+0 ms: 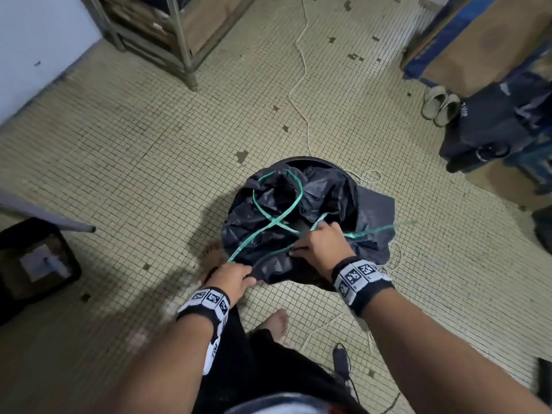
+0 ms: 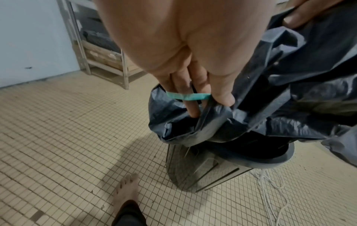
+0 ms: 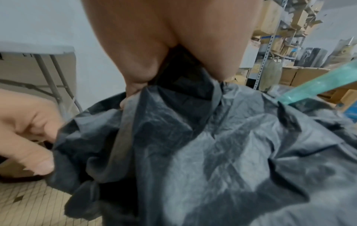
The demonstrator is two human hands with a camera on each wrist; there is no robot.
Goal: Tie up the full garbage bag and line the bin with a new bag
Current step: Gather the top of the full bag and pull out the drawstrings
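Note:
A black garbage bag [image 1: 298, 204] lies crumpled over the round dark bin [image 1: 304, 159] on the tiled floor. Its green drawstring [image 1: 277, 198] loops loosely across the top and trails off to the right. My left hand [image 1: 236, 279] pinches the bag's near edge [image 2: 185, 122], with the green drawstring [image 2: 188, 96] running across its fingers. My right hand [image 1: 322, 243] grips a bunched fold of the bag [image 3: 193, 137] close to the drawstring [image 3: 316, 90]. The left hand's fingers [image 3: 34, 137] hold the same edge at the left of the right wrist view. The bin's mesh side [image 2: 189, 165] shows below the bag.
A metal shelf rack [image 1: 176, 37] stands at the back left, a dark box [image 1: 33, 264] at the left. A white cord [image 1: 301, 85] snakes across the floor behind the bin. Slippers [image 1: 440, 106] and a dark bag [image 1: 490, 127] lie at the right. My bare feet [image 1: 276, 321] stand near the bin.

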